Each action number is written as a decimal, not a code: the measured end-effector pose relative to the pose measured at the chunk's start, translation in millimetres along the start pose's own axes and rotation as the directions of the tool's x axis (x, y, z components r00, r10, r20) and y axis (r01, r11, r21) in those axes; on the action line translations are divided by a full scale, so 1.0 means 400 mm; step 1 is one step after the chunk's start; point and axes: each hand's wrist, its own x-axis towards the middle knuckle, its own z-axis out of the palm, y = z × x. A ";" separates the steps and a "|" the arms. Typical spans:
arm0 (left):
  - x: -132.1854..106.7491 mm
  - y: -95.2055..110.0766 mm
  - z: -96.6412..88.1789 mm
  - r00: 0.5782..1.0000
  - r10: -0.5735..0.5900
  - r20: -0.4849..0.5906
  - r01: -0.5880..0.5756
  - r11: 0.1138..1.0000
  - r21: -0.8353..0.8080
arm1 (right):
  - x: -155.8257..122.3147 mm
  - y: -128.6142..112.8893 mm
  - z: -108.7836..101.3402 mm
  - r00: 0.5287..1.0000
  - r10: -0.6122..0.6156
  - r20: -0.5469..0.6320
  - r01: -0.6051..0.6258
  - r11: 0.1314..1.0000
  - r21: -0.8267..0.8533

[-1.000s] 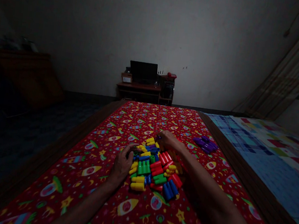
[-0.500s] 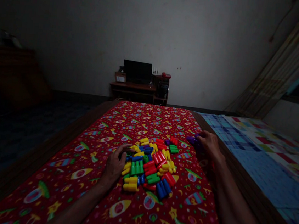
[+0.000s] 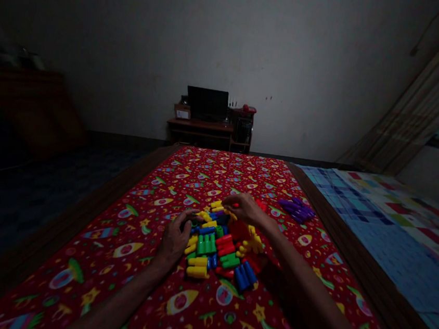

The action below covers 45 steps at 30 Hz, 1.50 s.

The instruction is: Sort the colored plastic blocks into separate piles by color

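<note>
Right hand (image 3: 244, 206): fingers bent down over the far edge of a pile; whether they pinch a piece I cannot tell, as the hand hides it.
Left hand (image 3: 175, 235): curved against the pile's left edge, a narrow gap between thumb and forefinger; any grip is unclear. It seems placed there to steady the loose pieces.
Mixed pile (image 3: 207, 245): between the hands, tube-shaped yellow, green, red and blue pieces, lying close, probably to stay within easy reach.
Purple pieces (image 3: 297, 210): a cluster well apart, right of the pile, perhaps kept separate by colour.
Red cloth (image 3: 124, 251): rocket-patterned, under everything.
Blue bedding (image 3: 361, 237): beyond the cloth's right side.
Black monitor (image 3: 207, 104): by the far wall.
</note>
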 end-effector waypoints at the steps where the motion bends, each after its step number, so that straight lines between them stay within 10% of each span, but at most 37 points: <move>1: -0.001 0.001 0.000 1.000 -0.003 0.000 0.003 1.000 -0.001 | 0.013 -0.022 0.027 0.995 -0.032 0.097 0.036 0.999 -0.037; 4: -0.002 0.002 0.002 1.000 -0.007 0.005 0.007 1.000 -0.004 | 0.023 -0.054 0.074 0.974 -0.031 0.223 0.071 0.982 -0.175; 15: 0.000 -0.003 0.003 1.000 -0.001 0.010 0.001 1.000 -0.014 | -0.008 -0.005 0.064 0.978 0.184 0.098 -0.160 0.964 -0.212; 27: -0.006 -0.008 0.019 0.972 0.233 -0.028 -0.227 0.965 0.135 | -0.056 -0.094 0.018 0.981 -0.140 0.131 0.158 0.978 -0.135; 33: 0.000 -0.023 0.016 0.993 0.102 -0.063 -0.092 0.986 0.140 | -0.043 -0.006 -0.062 0.999 0.010 -0.048 -0.012 0.999 -0.044; 38: 0.007 -0.027 0.016 0.991 0.125 -0.039 -0.116 0.979 0.169 | -0.103 0.171 -0.178 0.821 0.339 -0.459 -0.422 0.902 -0.089; 45: 0.007 -0.032 0.019 0.992 0.117 -0.045 -0.107 0.977 0.186 | -0.217 0.313 -0.232 0.662 0.442 -0.605 -0.668 0.713 -0.210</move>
